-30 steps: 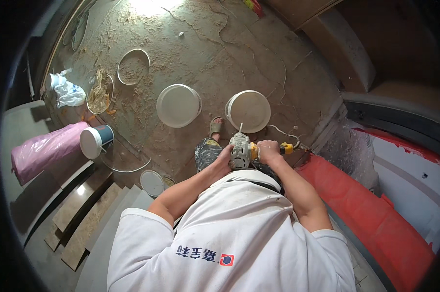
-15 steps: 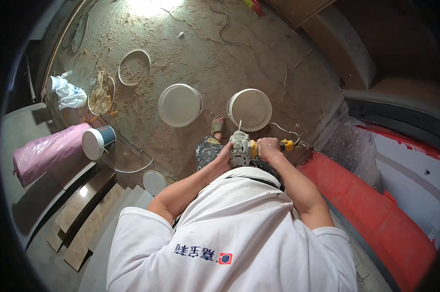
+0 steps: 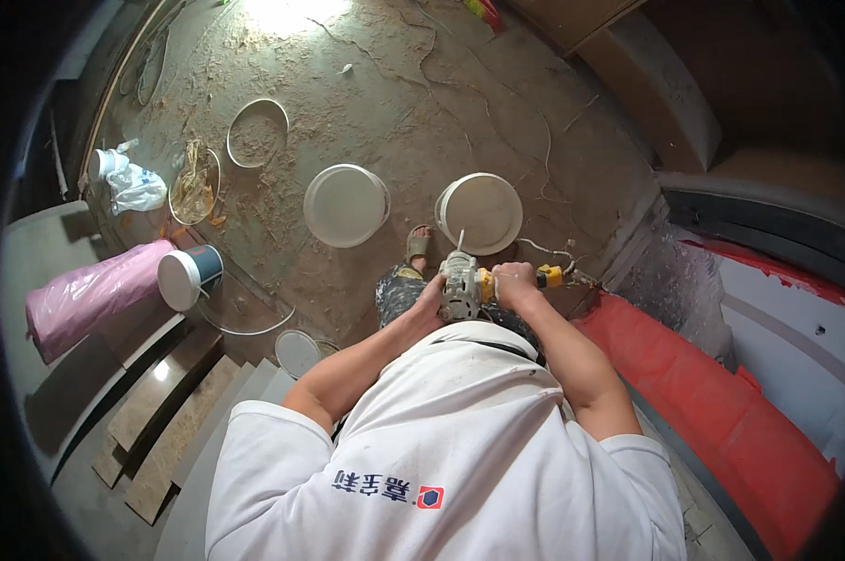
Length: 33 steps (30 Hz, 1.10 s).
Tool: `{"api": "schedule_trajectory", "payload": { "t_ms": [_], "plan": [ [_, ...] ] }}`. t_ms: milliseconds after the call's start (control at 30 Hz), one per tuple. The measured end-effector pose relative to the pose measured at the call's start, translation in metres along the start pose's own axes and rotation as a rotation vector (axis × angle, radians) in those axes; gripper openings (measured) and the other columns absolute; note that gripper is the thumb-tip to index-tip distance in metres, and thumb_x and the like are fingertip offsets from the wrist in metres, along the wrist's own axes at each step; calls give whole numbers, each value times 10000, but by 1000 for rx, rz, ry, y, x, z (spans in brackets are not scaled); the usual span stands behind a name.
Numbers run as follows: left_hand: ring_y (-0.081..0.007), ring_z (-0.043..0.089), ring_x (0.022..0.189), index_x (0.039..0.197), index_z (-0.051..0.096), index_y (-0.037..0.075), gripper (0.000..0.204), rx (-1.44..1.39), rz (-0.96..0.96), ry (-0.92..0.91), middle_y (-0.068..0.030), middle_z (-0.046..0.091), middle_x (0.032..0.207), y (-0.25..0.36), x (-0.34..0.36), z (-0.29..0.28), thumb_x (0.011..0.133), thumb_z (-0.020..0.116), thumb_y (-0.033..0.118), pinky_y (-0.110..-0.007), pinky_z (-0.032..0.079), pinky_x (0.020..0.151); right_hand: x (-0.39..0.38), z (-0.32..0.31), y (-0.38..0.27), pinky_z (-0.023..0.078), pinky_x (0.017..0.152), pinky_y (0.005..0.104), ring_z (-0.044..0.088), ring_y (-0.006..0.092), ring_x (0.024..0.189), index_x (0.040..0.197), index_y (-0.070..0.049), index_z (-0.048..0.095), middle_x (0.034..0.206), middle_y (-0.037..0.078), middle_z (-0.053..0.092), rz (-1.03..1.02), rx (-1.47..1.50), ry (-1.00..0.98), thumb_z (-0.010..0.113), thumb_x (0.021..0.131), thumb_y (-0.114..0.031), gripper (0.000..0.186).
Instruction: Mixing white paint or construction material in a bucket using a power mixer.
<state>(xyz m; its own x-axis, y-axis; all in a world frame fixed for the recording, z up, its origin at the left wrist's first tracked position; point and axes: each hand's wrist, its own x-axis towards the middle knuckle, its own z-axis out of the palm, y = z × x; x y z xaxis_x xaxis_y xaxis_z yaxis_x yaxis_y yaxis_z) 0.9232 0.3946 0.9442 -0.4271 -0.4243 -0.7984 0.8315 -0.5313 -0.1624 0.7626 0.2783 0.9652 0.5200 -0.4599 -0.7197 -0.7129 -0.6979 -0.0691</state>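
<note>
Barely a shift mid-frame: left hand (image 3: 430,304) cups the drill (image 3: 461,288), right hand (image 3: 515,284) grips its handle (image 3: 552,277), fingers curled, work steady

Two hands (image 3: 515,285), one power tool (image 3: 461,288), one roll (image 3: 100,297), perhaps seven buckets (image 3: 191,277)

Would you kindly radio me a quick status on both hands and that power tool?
Left hand against power tool; right hand gripping it. White bucket just beyond shaft tip; contact unclear.

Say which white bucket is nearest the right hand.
The rightmost white bucket, ahead of the power tool; its neighbouring white bucket stands farther left, farther from the right hand.
</note>
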Motion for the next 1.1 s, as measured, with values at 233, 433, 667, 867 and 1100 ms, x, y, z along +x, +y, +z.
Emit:
{"api": "schedule_trajectory", "payload": {
  "t_ms": [233,433,667,867,1100],
  "plan": [
    [-333,659,950,1235,567,61,456,-16,-4,23,-155,661,1107,2,5,-5,951,337,334,-501,527,870,4,-8,-1,559,675,386,714,266,796,817,-109,737,834,121,720,-10,0,-5,685,700,-151,134],
    [-338,651,964,1202,588,78,450,-23,-3,42,-144,664,1103,1,1,1,949,346,361,-516,511,889,4,-6,0,558,670,390,711,269,785,798,-109,731,818,125,715,-23,1,26,700,672,-143,134],
    [-341,655,960,1232,574,62,481,25,8,45,-153,664,1099,2,-2,2,945,323,356,-511,522,875,6,-3,0,557,661,392,711,272,761,778,-107,727,783,127,710,-37,15,57,679,691,-184,126],
    [-339,661,940,1192,589,56,461,30,3,36,-151,667,1085,5,7,-6,939,334,346,-515,528,863,5,-9,-2,555,664,387,714,266,777,796,-112,735,810,117,717,-24,1,53,696,694,-199,140],
    [-348,649,970,1197,592,65,491,34,4,-3,-157,661,1102,3,17,-14,941,348,406,-515,503,899,6,-6,-3,555,680,383,717,253,792,811,-112,740,824,111,722,11,-38,44,696,706,-210,151]
  ]
}}
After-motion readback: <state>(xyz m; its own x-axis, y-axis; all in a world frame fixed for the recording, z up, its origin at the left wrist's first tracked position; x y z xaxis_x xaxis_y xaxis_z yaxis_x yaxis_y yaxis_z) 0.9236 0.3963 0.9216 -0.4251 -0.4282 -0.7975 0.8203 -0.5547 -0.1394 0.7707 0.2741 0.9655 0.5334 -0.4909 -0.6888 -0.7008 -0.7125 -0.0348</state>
